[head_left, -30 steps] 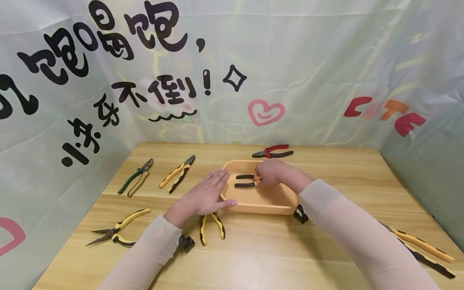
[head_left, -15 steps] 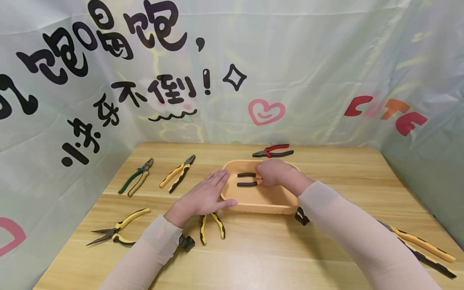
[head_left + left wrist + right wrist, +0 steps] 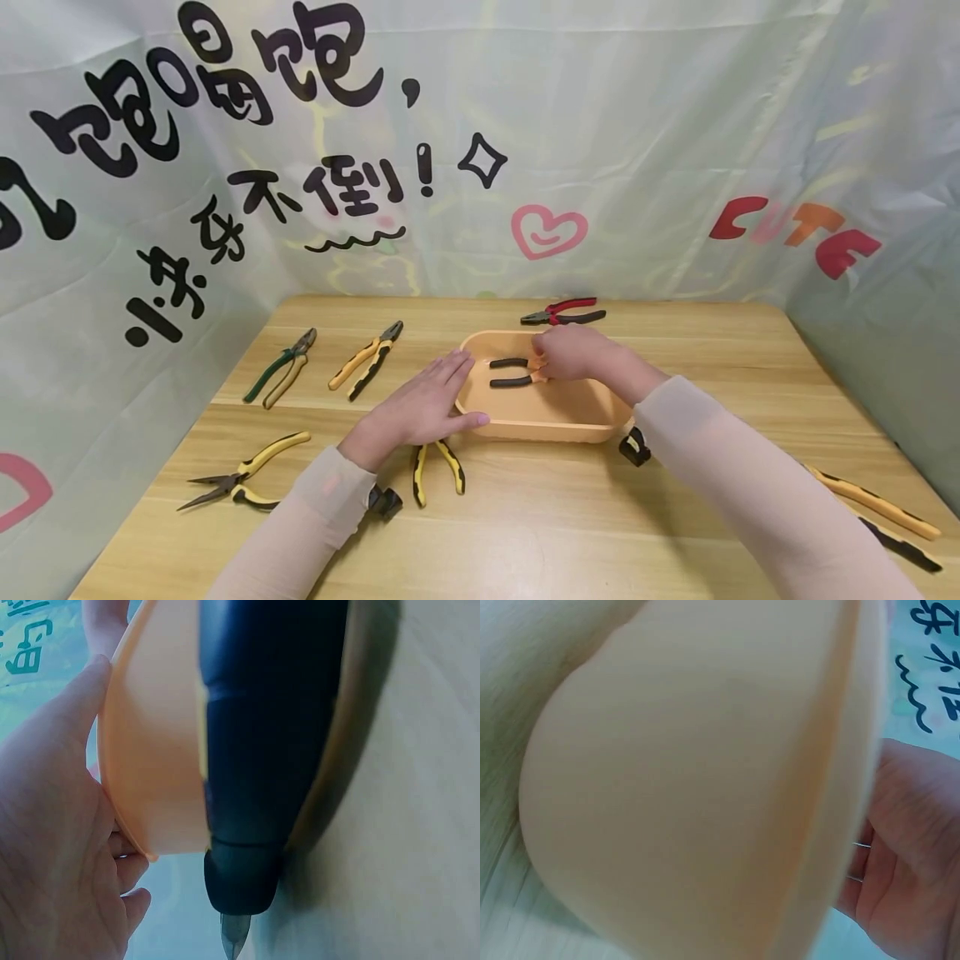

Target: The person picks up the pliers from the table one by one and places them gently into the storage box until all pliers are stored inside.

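A shallow peach plastic basin (image 3: 551,432) stands on the table in the head view. My left hand (image 3: 420,408) rests on its left end, fingers straight along the rim and thumb on the front edge. Inside the basin lie pliers (image 3: 512,382) with black and orange handles, pointing left. Curled fingers of my right hand (image 3: 573,352) pinch them near the head, which the hand hides. Yellow-and-black pliers (image 3: 456,471) lie partly under my left hand; in the left wrist view a dark handle (image 3: 262,750) crosses close to the camera. The basin's outer wall (image 3: 682,772) fills the right wrist view.
Red-and-black pliers (image 3: 562,312) lie behind the basin. To the left are green-and-tan pliers (image 3: 281,367), orange-and-black pliers (image 3: 367,362) and spread long-nose pliers (image 3: 238,477). Another orange-and-black pair (image 3: 873,500) lies at the right, partly behind the sleeve. Printed cloth (image 3: 637,150) hangs round the table.
The pliers in the basin shifted slightly right, then stayed put. My right hand and forearm have since moved a little right, showing more of the orange handle part. My left hand stays.
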Tool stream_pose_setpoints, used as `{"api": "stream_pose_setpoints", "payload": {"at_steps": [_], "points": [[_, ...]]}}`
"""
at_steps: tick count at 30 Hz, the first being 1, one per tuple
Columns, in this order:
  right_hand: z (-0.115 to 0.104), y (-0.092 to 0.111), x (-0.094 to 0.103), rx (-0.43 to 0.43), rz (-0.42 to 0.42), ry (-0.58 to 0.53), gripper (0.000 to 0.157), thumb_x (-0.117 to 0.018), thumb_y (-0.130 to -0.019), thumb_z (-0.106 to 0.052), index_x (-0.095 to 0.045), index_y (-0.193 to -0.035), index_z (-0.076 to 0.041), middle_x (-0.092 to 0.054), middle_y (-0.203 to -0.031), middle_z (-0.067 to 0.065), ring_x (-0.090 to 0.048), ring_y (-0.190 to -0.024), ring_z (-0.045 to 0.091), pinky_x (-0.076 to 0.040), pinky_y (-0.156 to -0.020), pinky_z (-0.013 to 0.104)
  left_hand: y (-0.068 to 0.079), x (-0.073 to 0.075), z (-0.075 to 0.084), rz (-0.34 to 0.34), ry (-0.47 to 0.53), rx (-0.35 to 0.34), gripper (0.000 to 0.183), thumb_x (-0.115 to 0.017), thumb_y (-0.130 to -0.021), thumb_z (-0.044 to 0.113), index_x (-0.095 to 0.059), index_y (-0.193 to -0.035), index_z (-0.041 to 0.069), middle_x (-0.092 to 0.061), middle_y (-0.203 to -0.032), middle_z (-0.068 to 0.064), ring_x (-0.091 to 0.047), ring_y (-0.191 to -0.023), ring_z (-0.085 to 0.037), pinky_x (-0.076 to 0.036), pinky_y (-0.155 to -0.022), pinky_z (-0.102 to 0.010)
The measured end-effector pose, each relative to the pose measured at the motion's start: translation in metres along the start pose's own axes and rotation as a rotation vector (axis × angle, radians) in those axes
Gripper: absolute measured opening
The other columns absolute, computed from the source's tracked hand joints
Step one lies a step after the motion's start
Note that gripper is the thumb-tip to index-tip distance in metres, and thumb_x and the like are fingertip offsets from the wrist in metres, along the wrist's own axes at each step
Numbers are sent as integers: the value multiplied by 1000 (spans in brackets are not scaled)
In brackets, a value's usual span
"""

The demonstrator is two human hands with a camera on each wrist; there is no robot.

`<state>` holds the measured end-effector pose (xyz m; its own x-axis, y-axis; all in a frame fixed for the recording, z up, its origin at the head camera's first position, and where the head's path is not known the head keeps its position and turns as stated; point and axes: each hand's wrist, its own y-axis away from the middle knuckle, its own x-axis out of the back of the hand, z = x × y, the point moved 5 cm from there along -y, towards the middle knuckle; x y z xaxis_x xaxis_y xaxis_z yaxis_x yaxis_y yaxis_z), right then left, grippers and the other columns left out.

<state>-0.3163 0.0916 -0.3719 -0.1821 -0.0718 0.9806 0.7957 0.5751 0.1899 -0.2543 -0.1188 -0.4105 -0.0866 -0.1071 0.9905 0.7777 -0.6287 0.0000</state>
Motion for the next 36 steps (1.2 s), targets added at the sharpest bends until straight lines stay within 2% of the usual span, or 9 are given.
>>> {"api": "stream_pose_setpoints", "payload": {"at_steps": [8,13,17,22,29,36], "points": [[8,15,8,-5,72,-32,34,-71,-90,-35,-64,-111,-9,-69,-103,7,-65,-83,22,-54,-76,44,0,0,0,-14,7,17,105,-20,-87,82,-11,-157,4,-7,-163,-12,-1,-149,-20,-8,-119,-35],[12,22,11,4,101,-69,35,-70,-91,-32,-65,-114,-7,-68,-105,8,-65,-92,26,-54,-79,46,0,1,0,-12,9,15,106,-20,-87,83,-12,-157,3,-8,-163,-12,-1,-149,-20,-9,-119,-35],[16,30,13,18,139,-101,34,-70,-92,-31,-65,-115,-6,-68,-103,8,-65,-89,25,-53,-79,46,0,1,0,-5,12,7,106,-20,-87,82,-13,-157,2,-8,-163,-13,-2,-149,-21,-9,-119,-36],[21,44,16,28,197,-137,35,-68,-93,-30,-64,-118,-4,-69,-105,10,-66,-94,25,-53,-81,46,0,1,1,-11,8,3,107,-19,-87,83,-12,-157,2,-7,-163,-13,-1,-149,-21,-9,-119,-36],[25,63,19,36,282,-138,33,-70,-92,-27,-66,-114,-3,-69,-102,9,-66,-93,26,-53,-81,46,-1,0,1,-14,4,4,106,-19,-87,83,-12,-157,3,-8,-163,-13,-1,-149,-21,-8,-119,-35],[29,78,20,1,329,-174,34,-71,-91,-30,-67,-114,-5,-69,-106,10,-65,-97,25,-52,-85,47,0,0,1,-15,12,10,104,-22,-88,81,-13,-157,3,-8,-163,-13,-1,-149,-21,-9,-119,-36]]}}
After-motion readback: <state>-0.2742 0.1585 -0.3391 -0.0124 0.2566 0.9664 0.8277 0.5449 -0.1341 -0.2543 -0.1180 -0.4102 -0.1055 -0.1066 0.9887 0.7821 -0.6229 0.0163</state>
